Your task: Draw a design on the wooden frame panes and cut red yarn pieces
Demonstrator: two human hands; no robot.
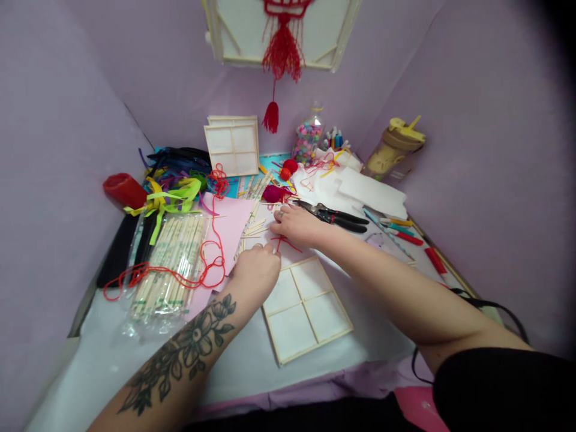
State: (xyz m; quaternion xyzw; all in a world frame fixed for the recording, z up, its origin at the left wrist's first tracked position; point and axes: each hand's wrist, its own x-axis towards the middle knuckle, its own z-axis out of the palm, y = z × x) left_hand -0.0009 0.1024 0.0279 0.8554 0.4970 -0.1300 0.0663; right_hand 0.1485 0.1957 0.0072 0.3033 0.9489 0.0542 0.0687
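My left hand (pixel 258 268) is at the top left corner of a square wooden-stick frame (pixel 302 303) with a cross in its middle. Its fingers are curled, and what they hold, if anything, is hidden. Just beyond the frame, my right hand (pixel 294 225) reaches over short wooden sticks (pixel 255 229), fingers bent downward and partly hidden. A small piece of red yarn (pixel 288 242) lies between the two hands. Black-handled pruning shears (pixel 337 217) rest right beside my right hand.
At left lie a plastic bag of chopsticks (pixel 168 264), pink paper (pixel 229 222) and ribbons (pixel 175 195). Behind stand more stick frames (pixel 233 149), a jar of colored balls (pixel 308 141) and a tumbler (pixel 390 149). Markers (pixel 407 237) lie at right; a red tassel (pixel 271 117) hangs above.
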